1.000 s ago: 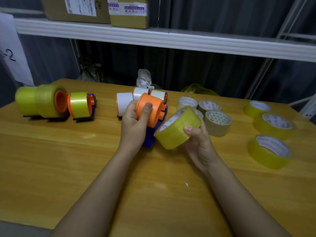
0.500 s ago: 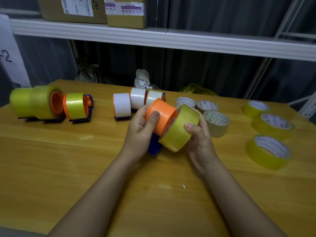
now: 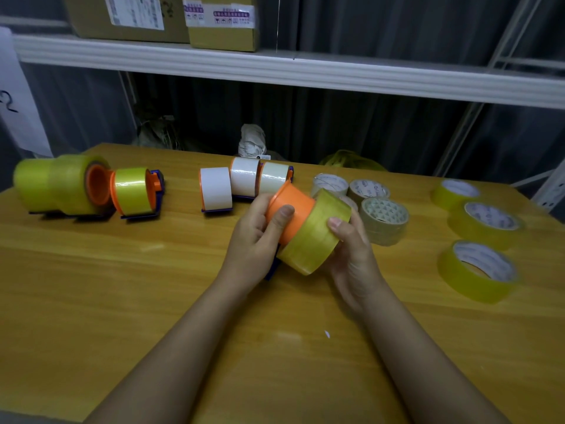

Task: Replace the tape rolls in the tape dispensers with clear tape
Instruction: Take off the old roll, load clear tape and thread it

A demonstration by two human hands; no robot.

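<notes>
Above the middle of the wooden table [image 3: 122, 301], the left hand [image 3: 253, 240] is gripping the orange spool of a tape dispenser [image 3: 289, 212], thumb pressing on it, while the right hand [image 3: 351, 249] is curling round a clear tape roll [image 3: 315, 237] sitting partly on that spool. Three white-taped dispensers [image 3: 244, 185] are standing just behind, three yellowish loaded dispensers [image 3: 91, 188] are lying far left, four tan rolls [image 3: 382, 215] are clustering beside the right hand, and three clear rolls [image 3: 480, 270] are lying far right.

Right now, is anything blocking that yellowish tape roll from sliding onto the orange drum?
Nothing visible does. The right hand grips the tape roll, whose edge already meets the end of the orange drum held by the left hand. Whether it has started over the drum is hidden.
</notes>
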